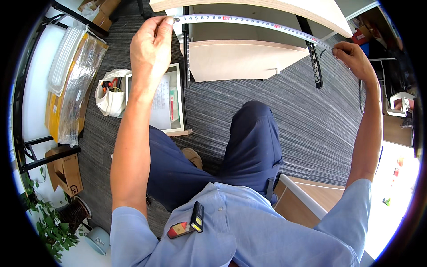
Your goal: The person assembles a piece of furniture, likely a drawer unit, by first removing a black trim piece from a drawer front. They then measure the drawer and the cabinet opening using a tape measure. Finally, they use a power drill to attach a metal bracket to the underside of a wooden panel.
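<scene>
Head view: a measuring tape (pixel 253 22) stretches from eleven to two o'clock, across the drawer unit (pixel 244 60). The left hand (pixel 151 46) pinches its tip at eleven; the right hand (pixel 356 61) grips it at two. The step looks like measuring a span; the next move seems to call for steady tension and a careful reading. A white tray-like drawer (pixel 181 98) sits at ten.

A white measuring tape (pixel 258 22) arches, extended, between both hands (pixel 151 46) (pixel 357 61).

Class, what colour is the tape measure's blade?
The blade is white with dark and red markings; head view.
</scene>
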Motion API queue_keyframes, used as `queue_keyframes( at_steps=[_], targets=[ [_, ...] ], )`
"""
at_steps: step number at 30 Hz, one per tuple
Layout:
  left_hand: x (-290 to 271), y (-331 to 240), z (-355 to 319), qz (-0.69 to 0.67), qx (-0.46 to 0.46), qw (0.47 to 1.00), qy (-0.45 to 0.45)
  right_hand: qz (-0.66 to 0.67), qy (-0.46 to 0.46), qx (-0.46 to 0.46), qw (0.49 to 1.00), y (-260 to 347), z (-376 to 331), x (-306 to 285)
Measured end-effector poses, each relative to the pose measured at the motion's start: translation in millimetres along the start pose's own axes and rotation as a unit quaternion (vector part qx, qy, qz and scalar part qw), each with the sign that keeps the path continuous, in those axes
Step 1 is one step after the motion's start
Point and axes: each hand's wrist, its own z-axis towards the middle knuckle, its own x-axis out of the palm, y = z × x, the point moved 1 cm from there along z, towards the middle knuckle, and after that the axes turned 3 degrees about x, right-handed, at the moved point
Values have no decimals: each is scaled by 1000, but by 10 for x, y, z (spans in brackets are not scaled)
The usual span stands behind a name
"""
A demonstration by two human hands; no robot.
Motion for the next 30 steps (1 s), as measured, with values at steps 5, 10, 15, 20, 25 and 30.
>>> queue_keyframes(
  at_steps=[5,10,15,20,25,30],
  targets=[
    [21,54,14,16,9,999,-33,-18,-16,-5,1000,-3,70,-50],
    [75,115,46,0,18,998,-60,-39,-36,-17,998,-1,79,-73],
    [138,138,-12,-1,14,997,-81,-16,-18,-24,999,-88,101,-43],
    [193,103,-53,-3,21,994,-104,-36,-30,-14,999,-59,154,-66],
    [200,118,-45,-4,19,993,-119,-68,-52,30,996,-31,203,-130],
    [164,63,-43,8,-30,997,-64,-43,-64,4,997,-139,255,-109]
  ],
)
